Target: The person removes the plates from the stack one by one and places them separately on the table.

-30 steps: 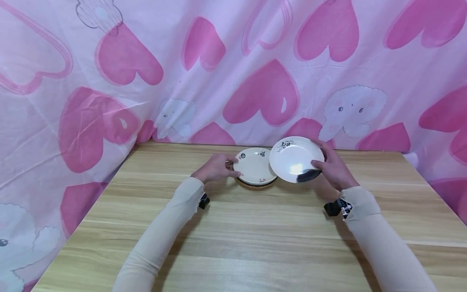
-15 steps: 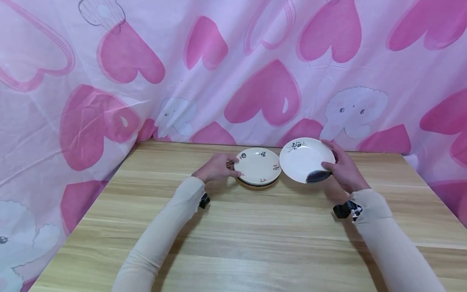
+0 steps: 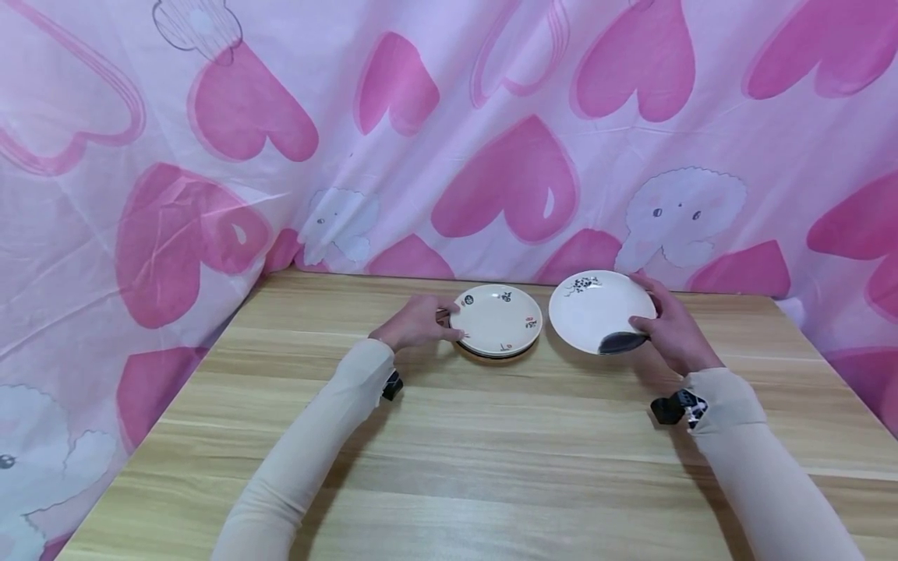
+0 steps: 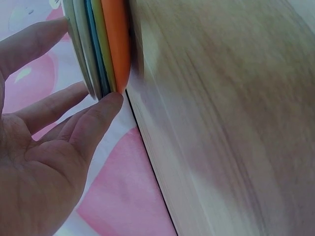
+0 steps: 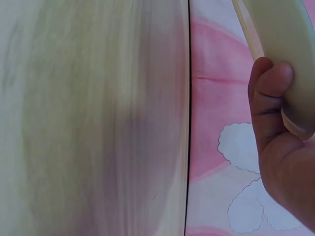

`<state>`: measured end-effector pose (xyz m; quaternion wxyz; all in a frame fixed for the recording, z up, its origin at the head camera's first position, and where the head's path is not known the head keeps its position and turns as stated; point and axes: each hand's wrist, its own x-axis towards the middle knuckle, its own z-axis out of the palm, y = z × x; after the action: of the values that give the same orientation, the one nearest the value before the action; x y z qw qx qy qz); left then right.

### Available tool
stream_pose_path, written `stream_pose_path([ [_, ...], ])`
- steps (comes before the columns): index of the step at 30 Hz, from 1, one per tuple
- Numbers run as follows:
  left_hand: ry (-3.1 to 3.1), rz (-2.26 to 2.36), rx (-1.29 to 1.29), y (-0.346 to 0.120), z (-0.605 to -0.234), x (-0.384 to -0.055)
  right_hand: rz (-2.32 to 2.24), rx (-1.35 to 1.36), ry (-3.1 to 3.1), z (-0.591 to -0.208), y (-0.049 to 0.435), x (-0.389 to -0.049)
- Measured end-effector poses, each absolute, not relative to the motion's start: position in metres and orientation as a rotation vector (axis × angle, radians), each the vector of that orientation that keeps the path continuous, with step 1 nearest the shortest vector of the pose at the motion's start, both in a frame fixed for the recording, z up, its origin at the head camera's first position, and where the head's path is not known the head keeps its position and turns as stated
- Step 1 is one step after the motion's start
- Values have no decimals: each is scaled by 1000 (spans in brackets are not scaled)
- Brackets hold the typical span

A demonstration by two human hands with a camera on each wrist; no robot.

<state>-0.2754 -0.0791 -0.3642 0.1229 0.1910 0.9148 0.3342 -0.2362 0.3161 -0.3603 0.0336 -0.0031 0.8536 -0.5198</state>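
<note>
While your left grip (image 3: 415, 321) pinches the round, cream-topped plate stack (image 3: 495, 321), your right grip (image 3: 672, 327) clasps a dark-patched, round white plate (image 3: 596, 313), separated at three o'clock, not yet placed.

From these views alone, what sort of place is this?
Probably a makeshift recording corner: a wood-grain table, a heart-print cloth draped behind it, and a black wrist-worn device.
</note>
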Motion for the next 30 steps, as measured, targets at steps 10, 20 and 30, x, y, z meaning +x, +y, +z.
stream_pose_path([
  [10, 2677, 961, 536, -79, -365, -276, -1544, 8, 2672, -363, 321, -237],
  [20, 2678, 962, 544, -79, -365, -276, -1515, 22, 2678, -366, 328, -237],
  [30, 2683, 951, 528, -79, -365, -277, -1430, 22, 2701, -367, 333, -237],
])
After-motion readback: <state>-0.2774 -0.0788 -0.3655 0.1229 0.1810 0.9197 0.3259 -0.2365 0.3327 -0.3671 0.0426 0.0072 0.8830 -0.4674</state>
